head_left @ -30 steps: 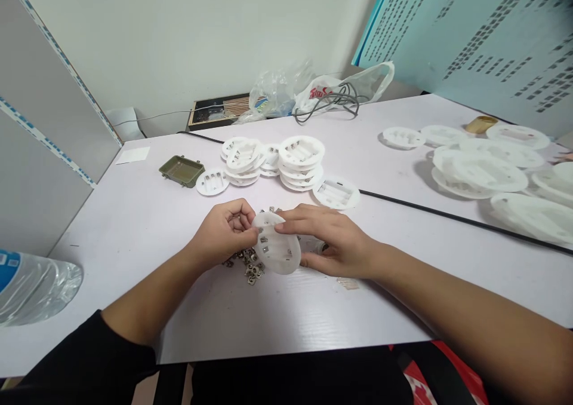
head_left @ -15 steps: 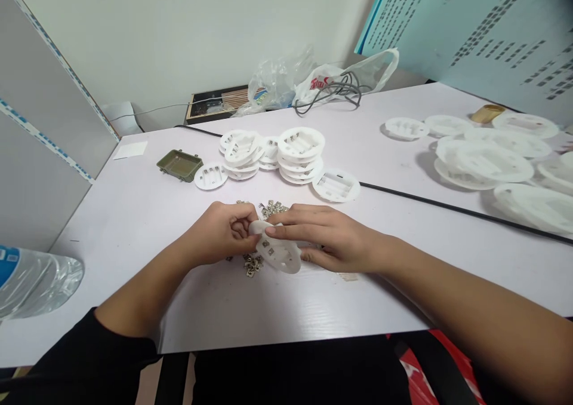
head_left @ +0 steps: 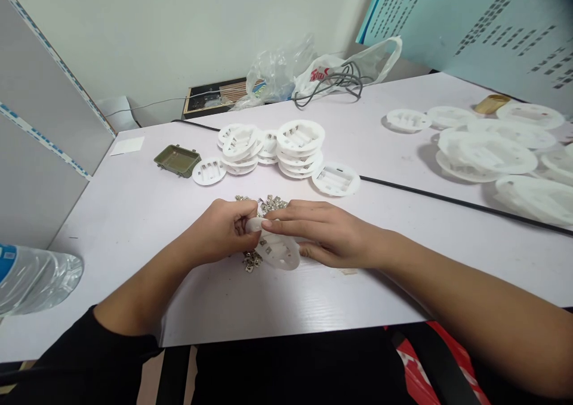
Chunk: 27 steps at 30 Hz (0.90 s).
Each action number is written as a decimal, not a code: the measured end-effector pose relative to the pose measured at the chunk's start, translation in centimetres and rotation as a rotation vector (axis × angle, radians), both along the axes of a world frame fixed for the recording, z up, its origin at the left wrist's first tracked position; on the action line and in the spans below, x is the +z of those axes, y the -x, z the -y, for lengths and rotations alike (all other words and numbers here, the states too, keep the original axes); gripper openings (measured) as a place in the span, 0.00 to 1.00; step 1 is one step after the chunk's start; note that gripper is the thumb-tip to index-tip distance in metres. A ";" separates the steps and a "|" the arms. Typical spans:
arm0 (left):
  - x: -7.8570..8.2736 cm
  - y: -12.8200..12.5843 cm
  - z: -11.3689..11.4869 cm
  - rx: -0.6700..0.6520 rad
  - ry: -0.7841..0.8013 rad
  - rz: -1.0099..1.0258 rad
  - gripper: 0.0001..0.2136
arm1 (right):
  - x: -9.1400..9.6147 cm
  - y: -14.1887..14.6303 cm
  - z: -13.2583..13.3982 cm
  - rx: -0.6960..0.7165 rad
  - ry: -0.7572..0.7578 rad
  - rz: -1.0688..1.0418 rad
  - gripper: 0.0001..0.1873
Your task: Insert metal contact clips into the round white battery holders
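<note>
A round white plastic battery holder [head_left: 280, 252] is tilted between my hands, with small metal contacts showing inside it. My left hand [head_left: 222, 232] pinches its upper left edge, fingers curled in. Across its top lie the stretched fingers of my right hand [head_left: 329, 232], while the right thumb supports the lower right rim; both hands grip it. Loose metal contact pieces [head_left: 274, 203] lie in a pile behind and under my hands, and several more contact pieces [head_left: 252, 261] show below the left one. The left fingertips are partly hidden by the holder.
Stacked white holders [head_left: 299, 145] stand behind my hands, with more white holders [head_left: 487, 154] at the right. An olive tray [head_left: 178, 160] sits at the left, a water bottle [head_left: 40, 279] nearer. A black cable [head_left: 447, 199] crosses the table. Plastic bags [head_left: 322, 79] lie at the back.
The whole view has shifted slightly. Both hands keep their hold on the white battery holder, with the right fingertips a little farther toward its upper left edge.
</note>
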State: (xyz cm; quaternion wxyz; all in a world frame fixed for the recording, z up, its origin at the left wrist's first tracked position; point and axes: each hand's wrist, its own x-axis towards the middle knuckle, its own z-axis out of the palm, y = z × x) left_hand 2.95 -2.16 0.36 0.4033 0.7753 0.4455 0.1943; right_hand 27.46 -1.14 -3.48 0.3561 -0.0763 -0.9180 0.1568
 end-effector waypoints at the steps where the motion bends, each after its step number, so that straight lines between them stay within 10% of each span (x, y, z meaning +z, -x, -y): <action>1: 0.0 0.0 0.0 0.003 -0.001 -0.004 0.13 | 0.0 0.0 0.0 -0.001 0.009 0.002 0.24; 8: -0.5 0.6 -0.3 0.033 -0.093 0.054 0.09 | 0.0 -0.1 -0.3 -0.052 0.020 -0.057 0.27; 16: -1.5 1.7 -1.1 -0.073 -0.818 0.071 0.10 | 0.1 -0.4 -0.6 -0.187 0.011 -0.161 0.33; 27: -2.2 1.6 -1.4 -0.227 -0.830 0.070 0.07 | -0.7 0.0 -0.2 -0.266 0.319 -0.242 0.26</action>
